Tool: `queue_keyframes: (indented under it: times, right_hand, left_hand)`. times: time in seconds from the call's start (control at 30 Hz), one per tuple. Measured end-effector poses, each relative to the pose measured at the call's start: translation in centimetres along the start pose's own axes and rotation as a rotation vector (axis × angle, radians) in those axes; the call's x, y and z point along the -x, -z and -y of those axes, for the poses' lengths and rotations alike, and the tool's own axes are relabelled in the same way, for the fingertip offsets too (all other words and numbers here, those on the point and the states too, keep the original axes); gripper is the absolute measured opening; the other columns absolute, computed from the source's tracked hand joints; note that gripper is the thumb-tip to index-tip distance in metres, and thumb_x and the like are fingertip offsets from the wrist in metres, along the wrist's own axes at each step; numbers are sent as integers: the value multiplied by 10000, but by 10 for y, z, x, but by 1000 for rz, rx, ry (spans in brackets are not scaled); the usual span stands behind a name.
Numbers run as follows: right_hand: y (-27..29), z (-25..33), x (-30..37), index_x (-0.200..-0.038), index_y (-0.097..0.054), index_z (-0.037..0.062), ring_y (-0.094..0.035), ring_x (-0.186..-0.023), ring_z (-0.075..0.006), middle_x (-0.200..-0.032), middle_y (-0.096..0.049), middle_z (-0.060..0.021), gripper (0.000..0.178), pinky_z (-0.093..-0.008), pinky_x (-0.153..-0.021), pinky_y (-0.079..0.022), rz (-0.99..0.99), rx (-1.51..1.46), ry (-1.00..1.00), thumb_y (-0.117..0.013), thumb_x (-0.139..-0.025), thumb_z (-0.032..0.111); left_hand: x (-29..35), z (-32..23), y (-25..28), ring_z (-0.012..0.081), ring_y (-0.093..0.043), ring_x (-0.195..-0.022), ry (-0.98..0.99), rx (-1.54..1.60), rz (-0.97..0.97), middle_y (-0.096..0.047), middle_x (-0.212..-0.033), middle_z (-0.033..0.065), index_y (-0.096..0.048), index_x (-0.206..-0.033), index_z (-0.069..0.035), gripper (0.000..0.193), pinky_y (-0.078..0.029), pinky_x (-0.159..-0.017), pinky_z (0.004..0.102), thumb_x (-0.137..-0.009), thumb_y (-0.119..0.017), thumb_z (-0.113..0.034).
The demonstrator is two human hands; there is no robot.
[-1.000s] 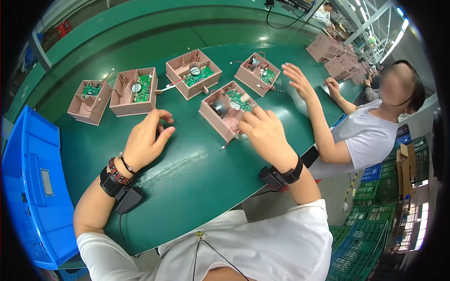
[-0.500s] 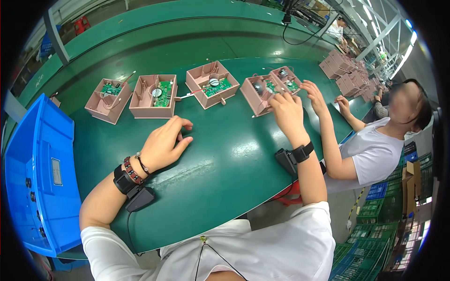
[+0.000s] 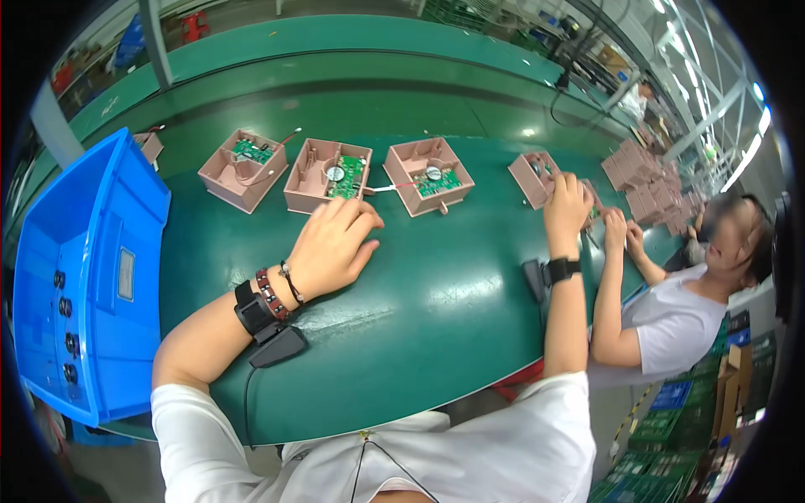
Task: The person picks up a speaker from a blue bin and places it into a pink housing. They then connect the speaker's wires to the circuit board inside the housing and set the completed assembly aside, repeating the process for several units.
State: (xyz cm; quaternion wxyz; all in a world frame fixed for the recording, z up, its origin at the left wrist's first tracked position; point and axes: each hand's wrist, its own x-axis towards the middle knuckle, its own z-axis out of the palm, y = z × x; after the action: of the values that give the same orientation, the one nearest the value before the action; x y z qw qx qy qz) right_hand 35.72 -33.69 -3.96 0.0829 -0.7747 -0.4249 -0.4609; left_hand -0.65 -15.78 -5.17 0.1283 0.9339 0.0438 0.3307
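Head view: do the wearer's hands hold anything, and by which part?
Left hand holds nothing visible. Right hand overlaps the right side of an open pink box; whether it grips is hidden.

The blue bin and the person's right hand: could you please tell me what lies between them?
In the head view, three open pink boxes and the left hand lie between the blue bin and right hand.

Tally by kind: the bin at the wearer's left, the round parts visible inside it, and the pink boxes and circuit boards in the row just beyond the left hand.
Blue plastic bin: 1
Round black parts: 4
Open pink boxes: 3
Green circuit boards: 3
Total: 11
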Motion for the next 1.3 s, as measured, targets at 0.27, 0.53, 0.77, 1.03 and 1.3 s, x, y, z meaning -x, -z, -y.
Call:
queue_keyframes:
  times: [0.27, 0.53, 0.77, 1.03, 1.3]
  right_hand:
    - [33, 133, 17, -1011, -611, 86, -524, -1010, -301, -1026, -552, -111, 201, -391, -877, -384, 220, -882, 193, -637, -814, 116]
    - [54, 137, 26, -905, -635, 90, -526, -958, -251, -943, -547, -79, 117, -365, -837, -370, 210, -985, 195, -660, -791, 83]
    - [92, 151, 38, -828, -642, 104, -535, -846, -224, -824, -544, -38, 100, -352, -757, -356, 157, -1000, 287, -697, -748, 76]
    - [87, 137, 50, -812, -632, 119, -530, -790, -233, -803, -531, -27, 136, -355, -716, -363, 143, -1009, 224, -727, -715, 131]
    - [84, 147, 44, -848, -637, 131, -533, -838, -225, -831, -527, -21, 156, -362, -729, -364, 170, -1077, 282, -725, -720, 141]
  left_hand:
    - [-33, 16, 68, 284, -506, -953, 57, -343, -486, -548, -1021, 80, -570, -948, -80, 226, -398, -799, 379, -753, -673, -130]
    - [-31, 62, 156, 293, -554, -835, 254, -355, -761, -591, -903, 112, -572, -964, -47, 192, -441, -755, 399, -790, -625, -108]
    - [-1, 247, 143, 356, -607, -984, 874, -782, -306, -632, -1021, 206, -610, -1032, -17, 366, -499, -846, 430, -781, -667, -278]
    - [38, 304, 131, 331, -626, -1026, 687, -893, 26, -645, -1105, 148, -704, -1033, -138, 235, -525, -855, 423, -860, -551, -185]
    - [2, 247, 148, 360, -556, -1099, 783, -698, 233, -612, -1155, 159, -667, -1132, -165, 325, -432, -976, 409, -868, -478, -160]
